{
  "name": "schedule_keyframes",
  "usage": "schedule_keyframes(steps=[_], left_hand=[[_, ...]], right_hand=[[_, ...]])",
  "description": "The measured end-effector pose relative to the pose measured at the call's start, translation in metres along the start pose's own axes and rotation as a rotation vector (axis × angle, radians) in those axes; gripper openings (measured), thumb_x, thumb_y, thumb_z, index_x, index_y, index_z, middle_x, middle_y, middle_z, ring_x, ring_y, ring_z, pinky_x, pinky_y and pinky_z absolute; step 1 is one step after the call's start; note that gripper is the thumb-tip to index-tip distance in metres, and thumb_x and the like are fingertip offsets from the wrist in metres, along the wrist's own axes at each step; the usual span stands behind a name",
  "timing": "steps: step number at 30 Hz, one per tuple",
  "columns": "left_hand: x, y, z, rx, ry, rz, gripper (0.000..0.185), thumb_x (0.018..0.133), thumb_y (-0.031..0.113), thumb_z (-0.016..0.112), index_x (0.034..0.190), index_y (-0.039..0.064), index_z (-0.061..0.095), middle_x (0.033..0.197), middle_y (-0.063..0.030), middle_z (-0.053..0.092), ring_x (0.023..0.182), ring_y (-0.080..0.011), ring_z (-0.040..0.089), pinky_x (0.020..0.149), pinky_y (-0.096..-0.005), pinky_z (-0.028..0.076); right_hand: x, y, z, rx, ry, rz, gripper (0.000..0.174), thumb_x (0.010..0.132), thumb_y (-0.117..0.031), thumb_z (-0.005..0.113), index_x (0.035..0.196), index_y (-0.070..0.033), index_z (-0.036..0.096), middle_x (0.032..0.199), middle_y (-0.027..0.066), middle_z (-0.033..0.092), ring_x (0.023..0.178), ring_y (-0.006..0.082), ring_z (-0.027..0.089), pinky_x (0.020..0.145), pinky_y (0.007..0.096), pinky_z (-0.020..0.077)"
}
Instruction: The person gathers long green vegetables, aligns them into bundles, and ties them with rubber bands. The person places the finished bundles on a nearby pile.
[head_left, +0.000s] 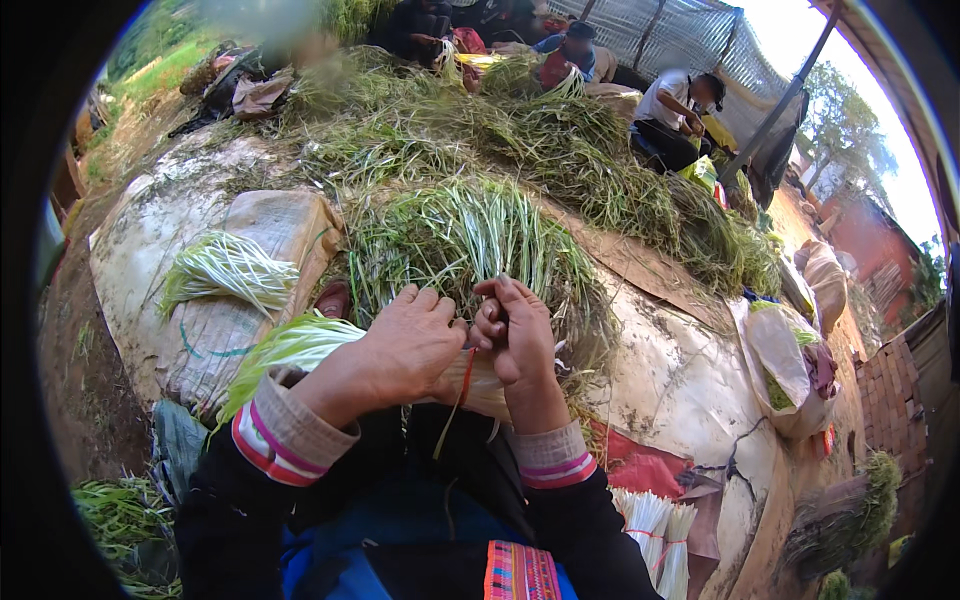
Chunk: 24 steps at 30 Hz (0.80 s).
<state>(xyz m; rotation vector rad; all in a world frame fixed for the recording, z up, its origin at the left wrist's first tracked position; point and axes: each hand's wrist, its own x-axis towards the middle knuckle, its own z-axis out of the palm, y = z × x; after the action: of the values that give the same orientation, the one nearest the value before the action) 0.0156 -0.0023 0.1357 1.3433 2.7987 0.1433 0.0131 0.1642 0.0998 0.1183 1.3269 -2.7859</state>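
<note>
My left hand is back-up over my lap, its curled fingers at the near edge of a heap of green leafy stalks. Just right of it my right hand is half closed, with fingertips near the white stalk bases. Whether either hand pinches a stalk cannot be made out. A bunch of peeled pale stalks lies across my lap, partly behind my left wrist. Between my hands hangs a thin red tie. Another loose pale bunch rests on a woven sack to the left.
Tied white bundles stand at lower right beside red sheeting. Discarded green leaves spread across the ground sheet. An open sack sits at right. Several people work at the back, one in a white shirt near a slanted pole.
</note>
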Motion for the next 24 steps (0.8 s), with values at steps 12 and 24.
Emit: schedule_keyframes(steps=[12,24], left_hand=[[0.004,0.023,0.036,-0.050,0.097,-0.157,0.036,0.075,0.026,0.069,0.099,0.002,0.059,0.090,-0.0128,0.064,0.089,-0.0296,0.064,0.077,-0.0414,0.047],[0.007,0.020,0.052,-0.109,0.125,-0.138,0.021,0.082,0.030,0.056,0.088,0.011,0.063,0.089,-0.0091,0.064,0.089,-0.0262,0.062,0.077,-0.0405,0.045]], right_hand=[[-0.007,-0.002,0.006,0.130,-0.039,-0.028,0.026,0.100,-0.022,0.050,0.090,0.000,0.059,0.057,-0.0020,0.041,0.042,0.0060,0.031,0.040,0.0233,0.0261],[-0.093,0.020,0.034,-0.289,-0.223,-0.185,0.023,0.096,-0.014,0.056,0.084,0.003,0.066,0.056,-0.0028,0.047,0.048,0.0028,0.037,0.045,0.0203,0.0258]])
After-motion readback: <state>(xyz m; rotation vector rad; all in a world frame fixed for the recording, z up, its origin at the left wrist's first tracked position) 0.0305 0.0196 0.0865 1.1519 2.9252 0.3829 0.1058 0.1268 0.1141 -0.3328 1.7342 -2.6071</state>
